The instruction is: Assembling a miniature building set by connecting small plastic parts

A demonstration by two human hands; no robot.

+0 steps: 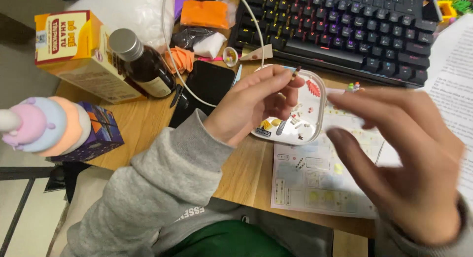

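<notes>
While the right hand (409,163) hangs nearest the camera, blurred, fingers spread wide & holding nothing, it floats over an instruction sheet (315,178) lying flat on the wooden desk (143,124). Just left of it the left hand (256,106), in a grey sleeve (157,183), is raised w/ thumb & fingertips pinched narrow on a small dark stick-like piece (296,71); can't tell exactly what the piece is. That piece sits above a shallow white tray (321,97), not touching it. The tray holds several tiny parts, incl. a red one & some yellow ones, and overlaps the far edge of the sheet. At near left stands a pastel toy (42,124) beside a purple box (101,129). Farther back, left to right: a yellow carton (74,50), a brown bottle (145,65) w/ metal cap leaning by it, a black phone (209,84) face up w/ a white cable (170,55) across it. At the far edge is a black keyboard (345,30) w/ coloured backlight; printed paper (451,74) lies at far right.
</notes>
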